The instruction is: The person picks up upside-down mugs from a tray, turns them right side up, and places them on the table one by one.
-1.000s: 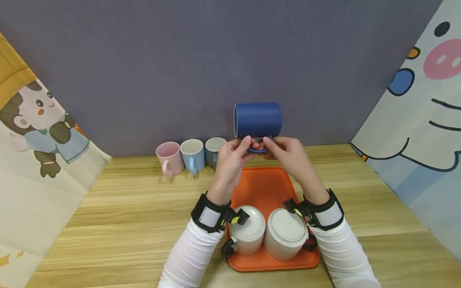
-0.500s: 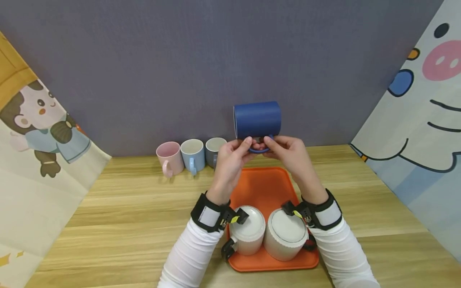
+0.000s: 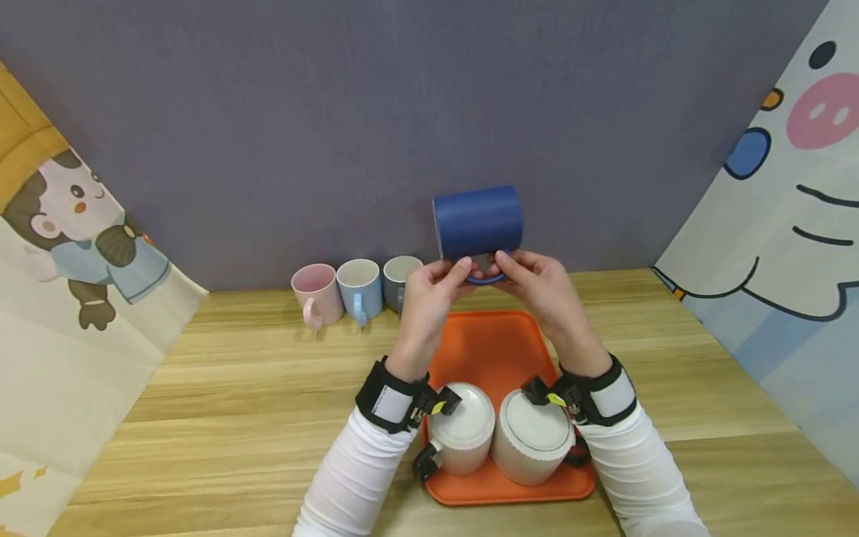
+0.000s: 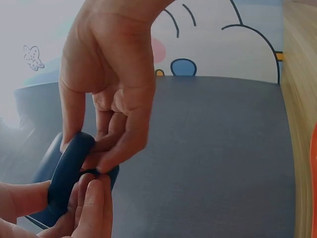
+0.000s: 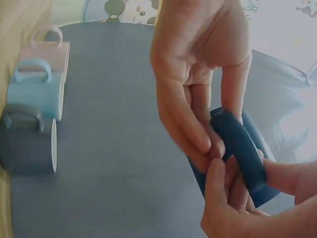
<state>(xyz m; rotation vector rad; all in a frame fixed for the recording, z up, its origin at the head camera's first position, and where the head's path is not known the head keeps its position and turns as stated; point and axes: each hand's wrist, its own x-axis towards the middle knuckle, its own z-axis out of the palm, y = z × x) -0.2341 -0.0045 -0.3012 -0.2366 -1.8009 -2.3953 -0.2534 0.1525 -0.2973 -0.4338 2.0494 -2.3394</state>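
A blue mug [image 3: 479, 221] is held on its side in the air, mouth to the left and its handle [image 3: 486, 280] below. My left hand [image 3: 428, 300] pinches the handle's left part between thumb and fingers. On the handle's right part, near the mug's base, my right hand [image 3: 552, 298] has its own pinch. In the left wrist view, the right hand [image 4: 111, 59] reaches down from the top and the left hand [image 4: 54, 210] comes from the lower left. The right wrist view shows fingertips of both hands meeting inside the handle loop [image 5: 240, 151].
A pink mug [image 3: 318, 298], a light blue mug [image 3: 360, 292] and a dark grey mug [image 3: 399, 287] stand along the grey back panel [image 3: 268, 149]. An orange tray [image 3: 490, 339] below my hands bears two upside-down white mugs [image 3: 463, 429] with dark handles.
The blue mug has tilted slightly, its base end rising and its mouth end dipping. My right hand has shifted a little with it; my left hand has hardly moved.
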